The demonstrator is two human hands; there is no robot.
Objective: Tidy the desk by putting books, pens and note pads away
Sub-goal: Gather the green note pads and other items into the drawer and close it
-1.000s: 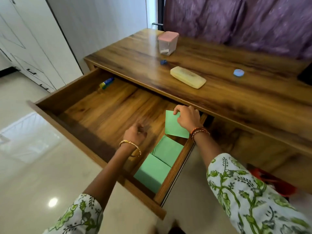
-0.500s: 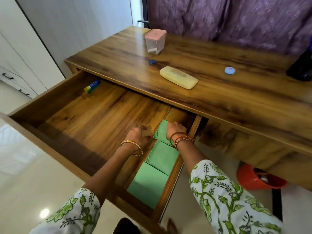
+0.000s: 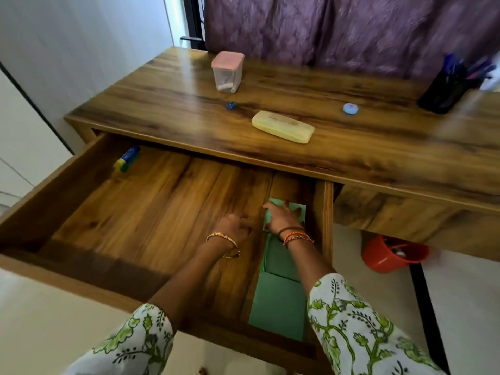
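head view, looking down over both forearms into an open wooden drawer (image 3: 130, 212). the right hand (image 3: 281, 219) reaches forward with the wrist straight and lies palm down on a green note pad (image 3: 299, 209) at the far right end of the drawer; its fingers are spread flat on the pad, so the grip is apart and pressing, not curled round it. two thread bands circle that wrist. the left hand (image 3: 234, 226) rests just beside it, to the left, on the bare drawer floor, knuckles up with the fingers bent under; it is blurred, and whether its grip holds anything cannot be told. a gold bangle sits on that wrist. both arms come from the bottom edge in white sleeves printed with green leaves.

nearer the person, two more green note pads (image 3: 278, 304) lie in a row along the drawer's right wall, in line with the one under the hand. a blue and yellow glue stick (image 3: 127, 158) lies in the far left corner of the drawer.

on the table (image 3: 378, 158) above stand a clear box with a pink lid (image 3: 227, 71), a pale yellow case (image 3: 282, 127), a small blue sharpener (image 3: 230, 105), a round blue item (image 3: 351, 108) and a dark pen holder (image 3: 443, 90) with pens. an orange bucket (image 3: 392, 254) sits on the floor under the table.
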